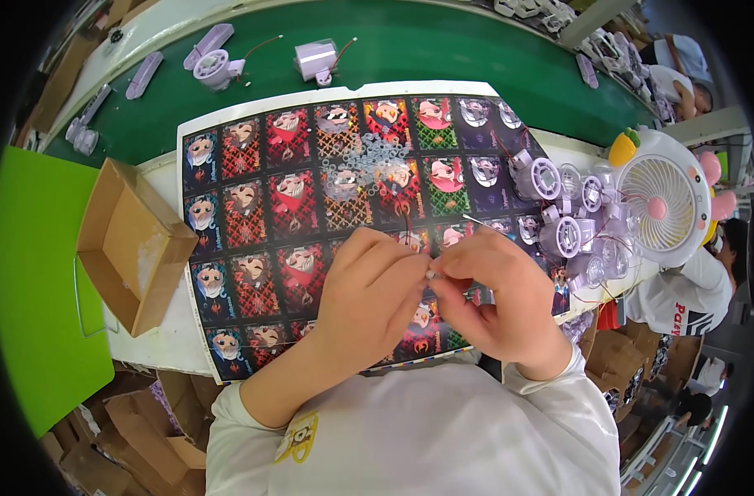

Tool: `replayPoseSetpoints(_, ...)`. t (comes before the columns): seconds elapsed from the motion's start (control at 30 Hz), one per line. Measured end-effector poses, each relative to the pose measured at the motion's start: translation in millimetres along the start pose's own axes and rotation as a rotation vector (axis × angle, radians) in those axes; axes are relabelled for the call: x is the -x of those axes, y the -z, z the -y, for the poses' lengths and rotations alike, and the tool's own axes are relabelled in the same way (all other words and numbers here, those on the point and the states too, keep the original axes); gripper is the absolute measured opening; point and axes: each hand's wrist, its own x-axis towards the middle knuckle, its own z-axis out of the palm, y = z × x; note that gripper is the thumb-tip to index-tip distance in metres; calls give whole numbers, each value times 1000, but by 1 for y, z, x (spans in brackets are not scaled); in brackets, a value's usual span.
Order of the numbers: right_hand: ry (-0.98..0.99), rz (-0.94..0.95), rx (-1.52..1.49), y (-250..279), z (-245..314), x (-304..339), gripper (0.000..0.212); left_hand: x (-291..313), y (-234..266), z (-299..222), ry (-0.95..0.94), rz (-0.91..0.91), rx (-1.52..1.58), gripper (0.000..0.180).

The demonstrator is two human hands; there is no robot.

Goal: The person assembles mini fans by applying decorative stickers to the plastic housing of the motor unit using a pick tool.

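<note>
Head view: at my far left the box (133, 240) stands open-topped and tilted, at the sheet's edge, perhaps so it can be reached without crowding the work. Next comes the printed sheet (257, 219), spread over the bench, probably to protect it and give small parts a flat bed. Clear rings (364, 165) lie loose in a heap beyond my hands, likely for easy picking. My left hand (377, 293) is narrowed to a pinch, its fingertips at a tiny white piece (430, 274) directly in front of me. Red and dark wires (406, 217) show just beyond. My right hand (505, 293) pinches the same piece from the other side, presumably to steady it. Whether it also grips the thin stick (478, 221), I cannot tell. Lilac housings (563, 236) cluster rightward, beside the white fan (658, 207).
</note>
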Motion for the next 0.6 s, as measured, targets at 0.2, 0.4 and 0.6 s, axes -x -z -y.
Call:
replayPoseSetpoints(0.2, -193, 80, 111, 10, 12, 1, 33, 0, -5, 4, -94, -4, -182, 24)
replayPoseSetpoints(0.4, -299, 44, -146, 15, 3, 10, 29, 2, -13, 12, -215, -103, -162, 26)
replayPoseSetpoints(0.6, -269, 10, -74, 14, 3, 13, 26, 0, -14, 13, -283, -67, -147, 24)
